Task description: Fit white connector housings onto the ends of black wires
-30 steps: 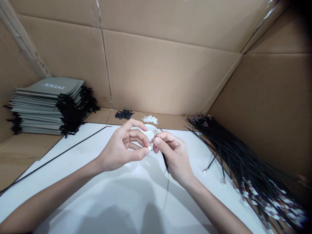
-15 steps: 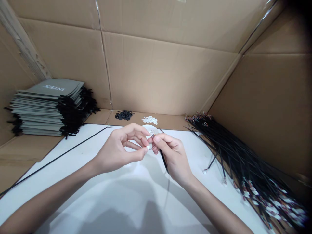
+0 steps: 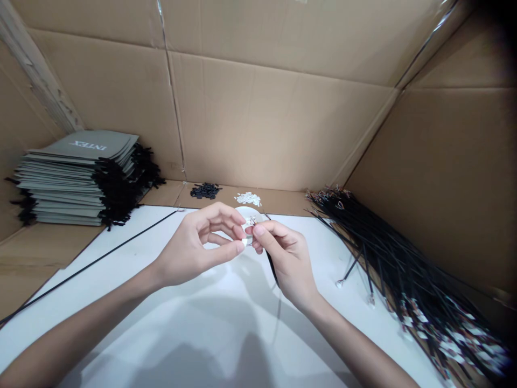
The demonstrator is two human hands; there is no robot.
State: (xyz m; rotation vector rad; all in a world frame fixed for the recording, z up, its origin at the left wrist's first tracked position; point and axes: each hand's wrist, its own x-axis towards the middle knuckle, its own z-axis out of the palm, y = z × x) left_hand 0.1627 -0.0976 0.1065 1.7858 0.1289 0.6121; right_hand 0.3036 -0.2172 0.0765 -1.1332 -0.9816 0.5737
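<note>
My right hand [image 3: 288, 253] is closed on a black cable [image 3: 273, 268], pinching it near its end, where short thin wires [image 3: 252, 220] fan out. In my left hand [image 3: 202, 242], a small white connector [image 3: 244, 242] sits between the thumb and a finger, right beside those wires. The other left fingers curl loosely above it. I cannot tell whether a wire enters the connector. Behind both hands stands a round white dish [image 3: 244, 210], partly hidden by the fingers.
Small black pieces [image 3: 205, 191] and white pieces [image 3: 247, 199] lie in piles at the back. Many black cables [image 3: 375, 248] with wire ends are heaped at right. Grey sleeves marked INTEX [image 3: 68, 183] are stacked at left, near a single long cable [image 3: 109, 258]. Cardboard walls [image 3: 258, 124] enclose the white table [image 3: 194, 318].
Both hands keep nearly the same place. The left thumb and the white connector have shifted slightly upward beside the wires.
</note>
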